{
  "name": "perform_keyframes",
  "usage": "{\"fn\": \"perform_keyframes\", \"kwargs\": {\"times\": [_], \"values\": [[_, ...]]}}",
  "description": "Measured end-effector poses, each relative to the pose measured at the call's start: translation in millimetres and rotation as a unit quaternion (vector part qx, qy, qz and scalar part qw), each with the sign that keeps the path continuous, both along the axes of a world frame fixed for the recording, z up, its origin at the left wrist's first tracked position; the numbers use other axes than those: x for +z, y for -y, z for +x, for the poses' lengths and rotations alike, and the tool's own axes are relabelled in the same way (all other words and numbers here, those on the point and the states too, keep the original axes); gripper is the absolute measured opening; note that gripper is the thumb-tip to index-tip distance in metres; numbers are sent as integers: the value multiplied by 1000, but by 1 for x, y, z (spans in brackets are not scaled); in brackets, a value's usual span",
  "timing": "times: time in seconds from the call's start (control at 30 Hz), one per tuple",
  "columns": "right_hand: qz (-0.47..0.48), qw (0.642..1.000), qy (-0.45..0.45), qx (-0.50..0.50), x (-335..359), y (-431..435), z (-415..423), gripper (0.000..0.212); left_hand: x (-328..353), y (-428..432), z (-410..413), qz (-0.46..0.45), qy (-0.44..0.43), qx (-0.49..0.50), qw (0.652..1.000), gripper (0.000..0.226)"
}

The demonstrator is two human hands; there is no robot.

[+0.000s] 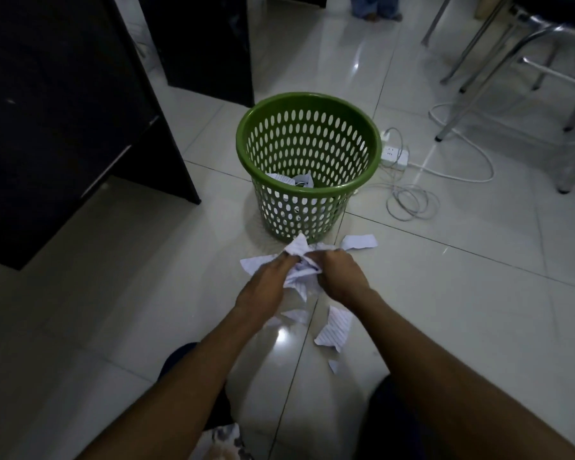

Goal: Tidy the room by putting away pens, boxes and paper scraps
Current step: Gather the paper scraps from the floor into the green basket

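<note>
A green perforated waste basket (309, 104) stands on the tiled floor with a few paper scraps inside. Just in front of it my left hand (266, 283) and my right hand (341, 275) together grip a crumpled bunch of lined paper scraps (299, 260) close above the floor. More torn scraps lie loose around them: one piece (359, 242) to the right of the hands, a lined piece (335, 328) nearer to me, a small bit (333, 366) below it, and another (294, 316) under my left forearm.
A dark desk panel (80, 127) stands at the left. A white power strip (394, 156) with coiled cables (412, 200) lies right of the basket. Metal chair legs (512, 78) fill the upper right. A person's feet (375, 11) show at the far top.
</note>
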State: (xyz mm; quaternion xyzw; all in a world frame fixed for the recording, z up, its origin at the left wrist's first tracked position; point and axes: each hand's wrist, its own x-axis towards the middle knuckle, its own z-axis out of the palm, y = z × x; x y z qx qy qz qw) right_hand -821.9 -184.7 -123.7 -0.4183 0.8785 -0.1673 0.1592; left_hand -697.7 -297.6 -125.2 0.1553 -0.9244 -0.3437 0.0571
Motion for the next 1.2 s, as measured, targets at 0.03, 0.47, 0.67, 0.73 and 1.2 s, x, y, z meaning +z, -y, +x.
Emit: {"fn": "perform_keyframes", "kwargs": {"times": [0.03,0.47,0.67,0.73,1.2], "values": [[-7,1000,-10,-3,11,1,-5,19,4,3,-6,-1,-45,1,999,50],[-125,983,-137,2,104,24,-48,20,73,39,-63,-106,-117,-5,987,58],[-145,979,-146,-3,109,57,-87,19,91,71,-103,-118,-123,-4,985,52],[-129,983,-132,-9,107,65,-99,18,95,79,-115,-121,-114,-4,986,48],[-83,995,-45,-17,119,107,-178,18,106,130,-196,-90,-42,-43,994,62]]}}
